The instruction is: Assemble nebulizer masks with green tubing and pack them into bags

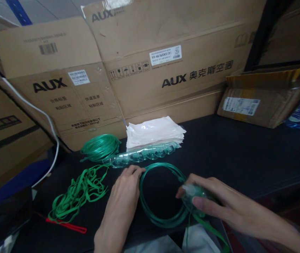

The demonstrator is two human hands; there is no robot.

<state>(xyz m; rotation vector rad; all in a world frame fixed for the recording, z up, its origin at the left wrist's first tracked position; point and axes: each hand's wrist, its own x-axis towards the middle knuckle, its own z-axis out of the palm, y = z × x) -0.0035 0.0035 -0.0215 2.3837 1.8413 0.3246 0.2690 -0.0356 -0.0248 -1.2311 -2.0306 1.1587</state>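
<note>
A coil of clear green tubing point(163, 222) forms a loop on the black table in front of me. At the loop's upper left, my left hand point(126, 191) has its fingers curled against the tubing and seems to grip it; the fingertips are partly hidden. My right hand point(208, 196) is closed around a clear green oxygen mask point(196, 203) at the loop's right side. From the mask a flat green elastic strap point(211, 232) hangs toward the table's front edge. The mask's shape is partly covered by my fingers and slightly blurred.
Behind the loop lie a row of nested clear green masks point(144, 154) and stacked white packets point(155, 131). Left are coiled green tubing point(101, 147), tangled green straps point(78, 193) and a red strip point(69, 225). Cardboard boxes point(139, 84) line the back; a smaller carton point(266, 102) stands right.
</note>
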